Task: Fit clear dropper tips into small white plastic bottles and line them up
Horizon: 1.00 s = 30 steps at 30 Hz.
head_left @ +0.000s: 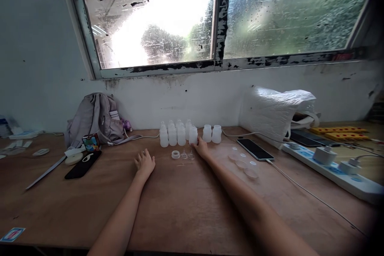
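Note:
Several small translucent white bottles (177, 133) stand in a cluster at the back of the wooden table (186, 208), with two more bottles (211, 133) just to their right. My right hand (200, 147) reaches forward and its fingers touch the rightmost bottle (193, 135) of the cluster. My left hand (144, 163) rests flat on the table with fingers spread, holding nothing. A white ring (175, 154) and two small clear teats (187, 154) lie between my hands. Clear caps (243, 164) sit to the right.
A grey backpack (94, 120) leans on the wall at the left, with a black phone (83, 164) and a small colourful box (91, 142) in front. On the right are a charging phone (255, 149), a white bag (274, 113) and a power strip (333, 168).

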Motion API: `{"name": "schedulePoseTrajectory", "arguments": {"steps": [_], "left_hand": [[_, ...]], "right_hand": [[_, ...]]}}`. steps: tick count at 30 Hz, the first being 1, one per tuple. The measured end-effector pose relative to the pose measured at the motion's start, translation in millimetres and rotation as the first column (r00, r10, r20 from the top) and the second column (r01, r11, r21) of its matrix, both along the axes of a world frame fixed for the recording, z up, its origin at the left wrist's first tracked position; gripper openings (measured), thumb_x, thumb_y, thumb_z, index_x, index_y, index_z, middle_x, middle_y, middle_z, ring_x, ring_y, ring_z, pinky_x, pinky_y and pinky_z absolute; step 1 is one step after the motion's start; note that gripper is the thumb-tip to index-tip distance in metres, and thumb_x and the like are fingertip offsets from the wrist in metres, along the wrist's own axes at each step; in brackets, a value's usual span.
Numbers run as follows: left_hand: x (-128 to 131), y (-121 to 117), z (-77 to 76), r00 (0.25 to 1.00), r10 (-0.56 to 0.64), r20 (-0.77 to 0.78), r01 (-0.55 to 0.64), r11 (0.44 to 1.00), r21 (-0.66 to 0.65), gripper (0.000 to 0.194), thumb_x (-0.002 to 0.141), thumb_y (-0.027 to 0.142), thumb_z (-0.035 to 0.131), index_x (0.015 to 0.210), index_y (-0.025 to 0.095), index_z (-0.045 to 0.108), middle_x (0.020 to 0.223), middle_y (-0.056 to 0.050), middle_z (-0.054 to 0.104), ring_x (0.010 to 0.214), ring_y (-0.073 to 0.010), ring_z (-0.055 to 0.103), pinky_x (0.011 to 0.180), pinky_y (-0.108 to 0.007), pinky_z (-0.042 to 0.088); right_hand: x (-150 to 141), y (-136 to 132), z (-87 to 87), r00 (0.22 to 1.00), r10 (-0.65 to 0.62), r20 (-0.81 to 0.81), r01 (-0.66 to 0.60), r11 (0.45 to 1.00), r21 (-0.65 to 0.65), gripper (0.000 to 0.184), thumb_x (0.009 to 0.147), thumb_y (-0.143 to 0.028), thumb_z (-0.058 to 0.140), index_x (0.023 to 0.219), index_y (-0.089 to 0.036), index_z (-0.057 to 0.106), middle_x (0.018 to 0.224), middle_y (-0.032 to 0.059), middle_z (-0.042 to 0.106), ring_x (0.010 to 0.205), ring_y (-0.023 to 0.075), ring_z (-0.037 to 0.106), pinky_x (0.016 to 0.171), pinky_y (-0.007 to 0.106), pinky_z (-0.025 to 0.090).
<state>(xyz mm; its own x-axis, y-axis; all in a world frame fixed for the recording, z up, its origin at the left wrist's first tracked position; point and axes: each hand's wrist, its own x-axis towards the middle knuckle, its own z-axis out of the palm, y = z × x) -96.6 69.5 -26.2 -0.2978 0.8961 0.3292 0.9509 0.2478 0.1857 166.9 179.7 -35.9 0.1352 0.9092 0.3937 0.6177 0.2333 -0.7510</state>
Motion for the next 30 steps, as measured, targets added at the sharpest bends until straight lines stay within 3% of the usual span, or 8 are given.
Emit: {"name": "schedulePoseTrajectory", "arguments": {"steps": [5,9,13,16,19,22,26,30], "left_hand": [[3.1,-3.6,5.0,0.997,-0.083,0.011,0.083,0.997,0.005,0.040,0.078,0.031,0.037,0.113,0.012,0.038,0.110,-0.016,0.047,0.102,-0.0273,0.042,0.082,-0.042,0.032],[20.8,-11.6,8.7,0.962,-0.268,0.047,0.269,0.963,-0.005,0.032,0.074,0.040,0.043,0.093,0.015,0.051,0.098,-0.011,0.050,0.094,-0.0252,0.046,0.077,-0.036,0.037],[45.0,-21.0,7.8,0.876,-0.481,0.022,0.477,0.873,0.106,0.029,0.074,0.042,0.044,0.088,0.017,0.051,0.091,-0.007,0.051,0.089,-0.0217,0.047,0.078,-0.034,0.038],[56.1,-24.3,7.3,0.802,-0.597,0.017,0.581,0.787,0.208,0.028,0.076,0.040,0.044,0.091,0.017,0.048,0.090,-0.006,0.051,0.086,-0.0194,0.048,0.078,-0.032,0.039],[58.6,-25.6,10.1,0.716,-0.698,0.012,0.667,0.689,0.285,0.028,0.077,0.039,0.044,0.094,0.017,0.047,0.092,-0.006,0.052,0.088,-0.0187,0.049,0.080,-0.032,0.040],[57.5,-28.0,15.3,0.643,-0.765,0.047,0.700,0.611,0.369,0.028,0.079,0.036,0.042,0.100,0.018,0.043,0.098,-0.007,0.050,0.091,-0.0175,0.050,0.081,-0.030,0.041],[57.5,-32.2,20.3,0.631,-0.766,0.124,0.655,0.612,0.443,0.028,0.083,0.034,0.035,0.106,0.019,0.040,0.100,-0.006,0.050,0.091,-0.0166,0.051,0.077,-0.029,0.043],[61.4,-35.2,20.2,0.599,-0.792,0.117,0.700,0.589,0.404,0.029,0.083,0.036,0.035,0.107,0.021,0.041,0.100,-0.006,0.050,0.090,-0.0166,0.051,0.078,-0.029,0.042]], "right_hand": [[4.8,-33.9,-3.3,0.999,0.031,0.033,-0.031,1.000,-0.003,0.032,0.070,-0.021,0.050,0.100,-0.011,0.053,0.099,0.0141,0.059,0.090,0.0217,0.056,0.079,0.032,0.041],[11.2,-70.3,-8.9,0.955,0.246,0.167,-0.245,0.969,-0.026,0.036,0.069,-0.029,0.053,0.103,-0.016,0.055,0.101,0.0089,0.060,0.092,0.0198,0.055,0.082,0.030,0.040],[9.2,-84.3,-11.6,0.889,0.318,0.329,-0.332,0.943,-0.014,0.054,0.069,-0.039,0.054,0.118,-0.018,0.044,0.113,0.0097,0.052,0.104,0.0221,0.047,0.089,0.035,0.034],[6.6,-82.6,-8.0,0.895,0.304,0.327,-0.326,0.945,0.015,0.037,0.072,-0.037,0.051,0.104,-0.018,0.054,0.097,0.0089,0.060,0.090,0.0202,0.053,0.081,0.033,0.039],[6.6,-83.9,-0.8,0.939,0.293,0.183,-0.309,0.948,0.069,0.023,0.075,-0.033,0.047,0.089,-0.017,0.056,0.080,0.0053,0.062,0.072,0.0155,0.057,0.068,0.029,0.043],[3.7,-95.0,5.3,0.960,0.277,0.046,-0.281,0.943,0.175,0.020,0.074,-0.032,0.047,0.087,-0.018,0.051,0.073,0.0022,0.059,0.064,0.0124,0.055,0.061,0.025,0.044],[-14.5,-119.6,8.5,0.953,0.292,0.079,-0.303,0.919,0.252,0.017,0.070,-0.026,0.052,0.085,-0.018,0.052,0.068,0.0002,0.053,0.056,0.0103,0.049,0.055,0.022,0.042],[-37.1,-140.0,9.9,0.938,0.329,0.111,-0.347,0.890,0.295,0.017,0.070,-0.020,0.052,0.087,-0.018,0.051,0.071,0.0007,0.051,0.058,0.0102,0.047,0.057,0.023,0.042]]}}
